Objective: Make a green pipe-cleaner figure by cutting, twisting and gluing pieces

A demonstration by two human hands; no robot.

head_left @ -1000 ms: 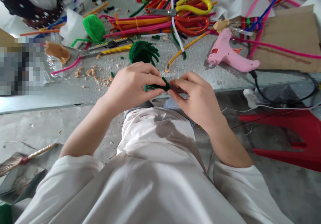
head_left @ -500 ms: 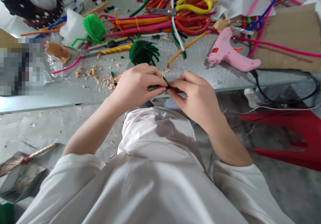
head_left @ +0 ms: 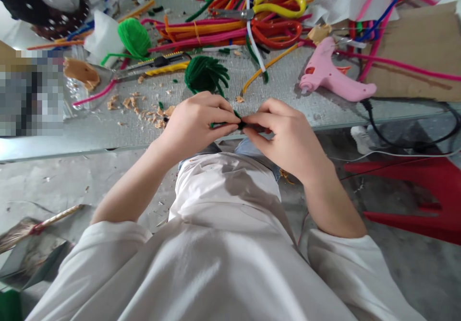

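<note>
At the table's near edge, my left hand [head_left: 198, 126] pinches a short dark green pipe cleaner [head_left: 240, 125] between thumb and fingers. My right hand [head_left: 284, 131] meets it from the other side, fingertips closed on the end of the same piece. Most of the pipe cleaner is hidden behind my fingers, so its full shape does not show. Just beyond my left hand lies a dark green bundle of bent pipe cleaners [head_left: 204, 75]. An orange pipe cleaner [head_left: 257, 74] rests on the table past the gap between my hands.
A pink glue gun [head_left: 329, 74] lies to the right, its black cord [head_left: 374, 129] hanging over the edge. Scissors [head_left: 277, 4] rest on colourful pipe cleaners. A yellow utility knife [head_left: 167, 67], a bright green bundle [head_left: 134, 39] and tan scraps [head_left: 144, 112] lie left; a red stool [head_left: 406, 177] stands below right.
My right hand has shifted slightly right, and a little more of the dark green piece shows between the fingertips. My left hand is almost still.
</note>
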